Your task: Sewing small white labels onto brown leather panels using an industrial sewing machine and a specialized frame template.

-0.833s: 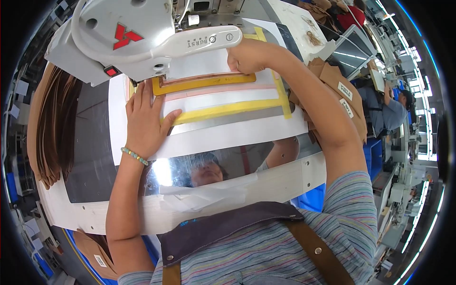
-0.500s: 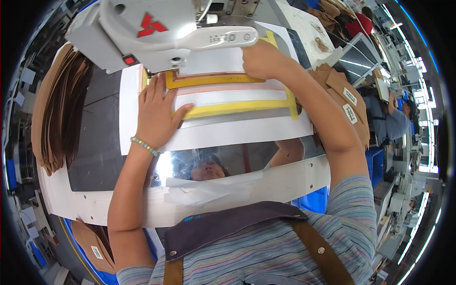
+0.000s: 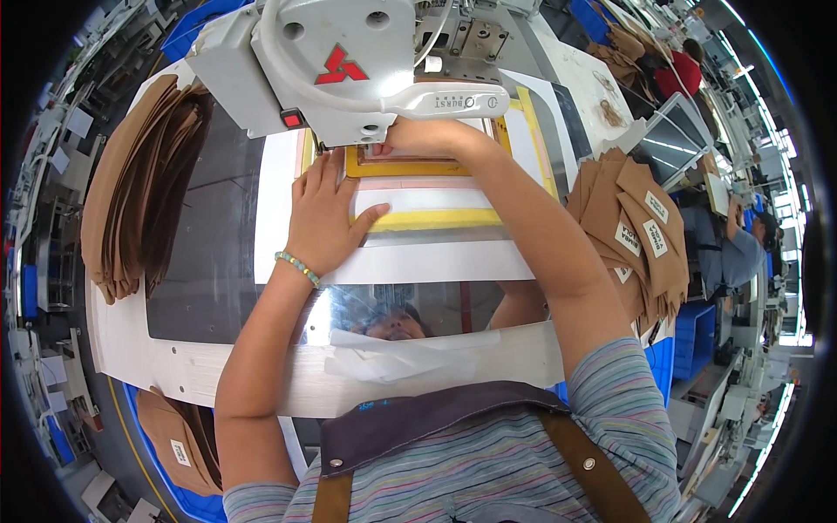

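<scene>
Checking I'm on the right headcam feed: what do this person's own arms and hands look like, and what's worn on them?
Both forearms are bare, and neither hand is gloved. The left hand has a beaded bracelet of pale green and yellowish beads at the wrist. The right hand shows no bracelet or ring that I can make out. A short striped sleeve, in grey, blue and pink lines, covers the right upper arm.

A pale grey sewing machine (image 3: 349,61) carries a red emblem and a small red button. Beneath it lies a white template (image 3: 436,253) edged with yellow bars and a thin pink strip. The left hand (image 3: 323,218) wears a bracelet (image 3: 298,267) of turquoise and gold beads. The table (image 3: 200,261) is dark grey with a white rim. Brown fabric pieces (image 3: 131,183) are stacked at the left; more brown pieces (image 3: 636,227) at the right bear white labels. The shirt (image 3: 523,471) is striped grey, blue and pink, under a navy apron with tan straps. Blue bins (image 3: 689,340) sit at the right.
</scene>
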